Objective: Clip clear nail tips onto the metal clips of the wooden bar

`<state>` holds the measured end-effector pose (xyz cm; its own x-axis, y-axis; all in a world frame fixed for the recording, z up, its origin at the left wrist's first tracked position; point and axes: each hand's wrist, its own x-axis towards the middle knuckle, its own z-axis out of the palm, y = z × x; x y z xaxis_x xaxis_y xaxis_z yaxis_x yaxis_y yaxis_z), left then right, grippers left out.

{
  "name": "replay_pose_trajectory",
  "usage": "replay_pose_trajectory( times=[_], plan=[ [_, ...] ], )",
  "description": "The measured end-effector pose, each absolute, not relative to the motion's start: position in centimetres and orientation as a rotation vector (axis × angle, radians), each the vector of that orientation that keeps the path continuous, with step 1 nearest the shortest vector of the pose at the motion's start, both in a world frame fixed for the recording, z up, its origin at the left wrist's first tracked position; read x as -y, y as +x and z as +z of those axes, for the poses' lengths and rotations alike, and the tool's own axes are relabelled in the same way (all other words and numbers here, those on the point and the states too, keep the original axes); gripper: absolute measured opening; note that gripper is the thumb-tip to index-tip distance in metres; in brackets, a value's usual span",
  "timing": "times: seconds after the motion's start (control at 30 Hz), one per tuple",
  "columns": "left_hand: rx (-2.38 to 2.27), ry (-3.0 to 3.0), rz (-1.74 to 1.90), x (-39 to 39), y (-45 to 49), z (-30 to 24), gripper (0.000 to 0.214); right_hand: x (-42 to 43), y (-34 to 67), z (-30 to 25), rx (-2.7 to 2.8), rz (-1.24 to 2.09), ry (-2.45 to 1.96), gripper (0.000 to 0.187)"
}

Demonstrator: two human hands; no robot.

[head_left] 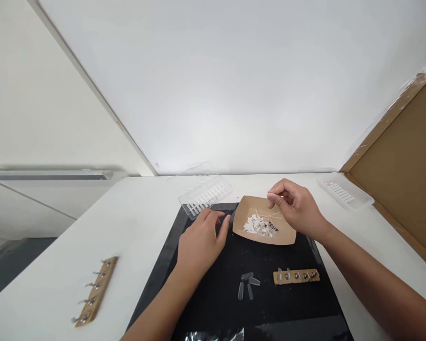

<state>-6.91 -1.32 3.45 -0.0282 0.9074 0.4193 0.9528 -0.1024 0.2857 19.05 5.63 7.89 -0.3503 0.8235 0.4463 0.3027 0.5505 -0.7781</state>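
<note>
1 tray (287, 235) beside L hand (201, 242) (half-open), under R hand (298, 208) (pinched, contents unclear).

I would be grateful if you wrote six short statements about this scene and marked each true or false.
1. The brown tray holds white bits. True.
2. Four clear nail-shaped pieces lie on the black mat. True.
3. The left hand is inside the brown tray. False: it is left of the tray.
4. Both brown strips lie on the mat. False: the leftmost strip is on the white table.
5. The right hand has thumb and index fingertips close together. True.
6. The translucent container stands on the mat. False: it is on the table.
</note>
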Motion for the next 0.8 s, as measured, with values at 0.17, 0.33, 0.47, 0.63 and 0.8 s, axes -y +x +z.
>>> replay_pose_trajectory(
  times=[0.17, 0.33, 0.47, 0.63, 0.8],
  plan=[
    [2.210, -2.230, -0.361, 0.8, -8.0, 2.9, 0.032, -5.6, 20.1, 8.4, 1.899, 0.739, -0.983, 0.024],
    [2.339, -2.390, 0.013, 1.1, -8.0, 3.5, 0.036, -5.4, 20.4, 8.5, 1.950, 0.775, -0.906, 0.022],
    [2.336, -2.386, 0.092, 1.1, -8.0, 3.7, 0.024, -5.3, 20.2, 8.3, 1.967, 0.762, -0.878, 0.019],
    [2.364, -2.321, -0.012, 0.7, -8.3, 3.0, 0.019, -5.6, 20.0, 8.0, 2.011, 0.647, -0.851, 0.019],
    [2.461, -2.218, -0.045, 0.6, -8.5, 3.2, 0.014, -6.0, 20.1, 7.4, 2.084, 0.527, -0.918, 0.016]
  ],
)
